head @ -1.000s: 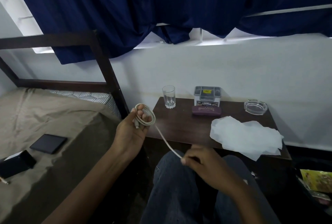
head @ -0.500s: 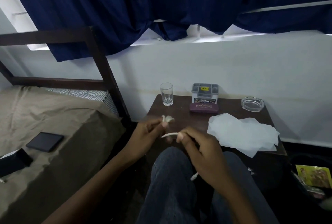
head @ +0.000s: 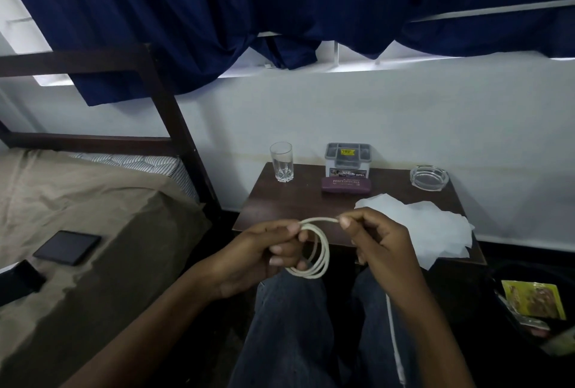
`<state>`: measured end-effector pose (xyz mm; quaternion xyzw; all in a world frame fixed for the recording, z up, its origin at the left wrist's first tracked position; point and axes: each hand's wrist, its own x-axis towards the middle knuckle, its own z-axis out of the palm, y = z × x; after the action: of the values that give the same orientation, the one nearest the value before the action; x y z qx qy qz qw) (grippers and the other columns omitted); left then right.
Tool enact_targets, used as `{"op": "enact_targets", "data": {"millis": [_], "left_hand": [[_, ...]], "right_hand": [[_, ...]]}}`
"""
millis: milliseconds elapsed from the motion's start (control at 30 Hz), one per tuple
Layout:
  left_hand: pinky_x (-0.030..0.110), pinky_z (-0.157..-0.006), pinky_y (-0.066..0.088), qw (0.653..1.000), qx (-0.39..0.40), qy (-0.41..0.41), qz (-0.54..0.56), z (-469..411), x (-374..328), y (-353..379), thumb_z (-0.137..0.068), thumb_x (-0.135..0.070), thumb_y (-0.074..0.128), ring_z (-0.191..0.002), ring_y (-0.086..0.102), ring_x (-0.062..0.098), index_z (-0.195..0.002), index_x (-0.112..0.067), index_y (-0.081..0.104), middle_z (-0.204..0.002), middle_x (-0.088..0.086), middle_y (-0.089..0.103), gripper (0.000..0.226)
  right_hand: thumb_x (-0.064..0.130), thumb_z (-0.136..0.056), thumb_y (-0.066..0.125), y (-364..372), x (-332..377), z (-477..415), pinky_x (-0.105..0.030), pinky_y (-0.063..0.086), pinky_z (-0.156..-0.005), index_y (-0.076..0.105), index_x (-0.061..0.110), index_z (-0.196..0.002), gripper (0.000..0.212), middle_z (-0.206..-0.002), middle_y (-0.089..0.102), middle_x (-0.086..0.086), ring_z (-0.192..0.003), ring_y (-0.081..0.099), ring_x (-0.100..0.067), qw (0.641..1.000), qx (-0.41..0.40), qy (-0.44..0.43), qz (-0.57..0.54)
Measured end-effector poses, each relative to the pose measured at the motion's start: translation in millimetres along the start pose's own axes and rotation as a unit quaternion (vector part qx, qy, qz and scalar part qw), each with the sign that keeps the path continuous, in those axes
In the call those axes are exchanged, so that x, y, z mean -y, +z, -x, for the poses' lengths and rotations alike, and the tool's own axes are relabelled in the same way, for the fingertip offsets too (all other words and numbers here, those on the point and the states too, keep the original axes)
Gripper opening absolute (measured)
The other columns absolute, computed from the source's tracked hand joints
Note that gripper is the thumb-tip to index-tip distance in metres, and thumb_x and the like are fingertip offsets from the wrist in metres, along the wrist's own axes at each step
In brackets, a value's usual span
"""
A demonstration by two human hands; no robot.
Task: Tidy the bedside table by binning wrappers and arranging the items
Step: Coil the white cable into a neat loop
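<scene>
A white cable (head: 322,252) hangs in a few loops in front of the dark wooden bedside table (head: 289,204). My left hand (head: 264,254) grips the loops at their top. My right hand (head: 378,240) pinches the cable's free stretch just right of the coil, and the loose tail (head: 393,334) trails down over my right leg. On the table stand a drinking glass (head: 281,162), a grey organiser box (head: 348,159), a purple spectacle case (head: 345,184), a glass ashtray (head: 428,177) and crumpled white tissue paper (head: 426,229).
A dark bin (head: 513,282) at the lower right holds a yellow wrapper (head: 533,299). The bed (head: 77,219) on the left carries a black tablet (head: 67,247) and another dark device (head: 18,278). A dark bed frame post (head: 177,126) rises beside the table. Blue curtains hang above.
My hands have come together in front of the table. The cable, coiled at my raised left hand a second ago, now hangs in wider loops between both hands.
</scene>
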<state>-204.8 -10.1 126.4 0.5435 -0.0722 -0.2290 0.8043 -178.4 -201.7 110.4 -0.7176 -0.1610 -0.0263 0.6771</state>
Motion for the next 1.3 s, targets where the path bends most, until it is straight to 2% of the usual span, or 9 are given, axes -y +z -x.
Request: {"op": "enact_targets", "data": {"millis": [133,300,433,600,833,967,1133,1233,1300], "left_hand": [[0.029,-0.076,0.054,0.991,-0.009,0.002,0.135,-2,0,-13,-0.076,-0.020,0.074,-0.047,0.039,0.007,-0.078,-0.008,0.058,-0.054,-0.005,0.038,0.020],[0.028,-0.073,0.054,0.981,-0.045,0.013,0.189,-4,-5,-23,-0.067,-0.015,0.079,-0.062,0.048,0.012,-0.073,-0.011,0.058,-0.071,0.001,0.047,0.022],[0.024,-0.072,0.051,0.975,-0.064,0.026,0.212,-4,-5,-28,-0.074,-0.013,0.069,-0.074,0.049,0.015,-0.073,-0.012,0.056,-0.080,0.004,0.051,0.014],[0.021,-0.066,0.048,0.967,-0.128,0.048,0.216,-10,-2,-20,-0.087,-0.014,0.043,-0.074,0.046,0.013,-0.069,-0.012,0.055,-0.076,0.003,0.052,0.022],[0.021,-0.062,0.052,0.953,-0.182,0.063,0.235,-15,5,-20,-0.084,-0.014,0.044,-0.068,0.050,0.012,-0.071,-0.011,0.052,-0.075,0.002,0.049,0.015],[0.023,-0.061,0.055,0.940,-0.188,0.069,0.276,-12,-3,-13,-0.091,-0.016,0.040,-0.059,0.056,0.012,-0.078,-0.010,0.051,-0.065,0.000,0.055,0.018],[0.024,-0.066,0.059,0.933,-0.220,0.117,0.260,-13,-7,-11,-0.096,-0.018,0.037,-0.067,0.069,0.015,-0.075,-0.009,0.053,-0.077,0.007,0.070,0.028],[0.026,-0.075,0.059,0.945,-0.239,0.159,0.157,-15,-1,-18,-0.098,-0.017,0.032,-0.092,0.071,0.019,-0.083,-0.006,0.056,-0.101,0.012,0.073,0.030],[0.029,-0.086,0.056,0.952,-0.253,0.168,0.029,-16,8,-20,-0.100,-0.017,0.032,-0.102,0.068,0.022,-0.099,-0.002,0.058,-0.110,0.012,0.071,0.030]], "right_hand": [[0.004,-0.085,0.061,-16,-4,-1,-0.018,0.043,-0.048,0.067,0.008,-0.082,0.008,-0.058,0.058,-0.001,-0.047,0.046,-0.011,0.999,0.024,0.043,-0.023],[0.002,-0.081,0.066,-32,-13,-2,-0.020,0.048,-0.050,0.069,0.003,-0.083,0.004,-0.058,0.063,-0.008,-0.050,0.054,-0.018,0.994,0.042,0.103,-0.008],[0.003,-0.079,0.068,-38,-13,1,-0.012,0.044,-0.051,0.073,0.011,-0.080,0.010,-0.063,0.070,-0.007,-0.056,0.062,-0.008,0.982,0.108,0.151,0.020],[0.003,-0.081,0.065,-34,-8,-2,-0.017,0.038,-0.043,0.072,0.007,-0.081,0.009,-0.057,0.064,-0.004,-0.046,0.048,-0.009,0.984,0.084,0.158,-0.021],[0.000,-0.082,0.064,-24,-11,-4,-0.020,0.042,-0.040,0.068,0.005,-0.078,0.007,-0.054,0.062,-0.004,-0.039,0.048,-0.009,0.982,0.060,0.174,-0.037],[0.004,-0.089,0.056,-13,-19,-4,-0.021,0.040,-0.044,0.056,0.011,-0.084,0.008,-0.057,0.055,-0.002,-0.040,0.046,-0.010,0.987,0.048,0.144,0.052],[0.003,-0.085,0.059,-2,-18,3,-0.018,0.041,-0.045,0.058,0.020,-0.095,0.019,-0.071,0.054,0.001,-0.042,0.046,-0.005,0.961,0.194,0.136,0.145],[0.000,-0.080,0.063,4,-11,6,-0.011,0.041,-0.054,0.061,0.028,-0.114,0.044,-0.078,0.053,0.009,-0.052,0.050,0.003,0.919,0.323,0.107,0.197],[0.000,-0.082,0.061,10,-3,8,-0.008,0.039,-0.058,0.063,0.022,-0.117,0.042,-0.076,0.052,0.012,-0.057,0.050,0.007,0.915,0.333,0.048,0.222]]}}
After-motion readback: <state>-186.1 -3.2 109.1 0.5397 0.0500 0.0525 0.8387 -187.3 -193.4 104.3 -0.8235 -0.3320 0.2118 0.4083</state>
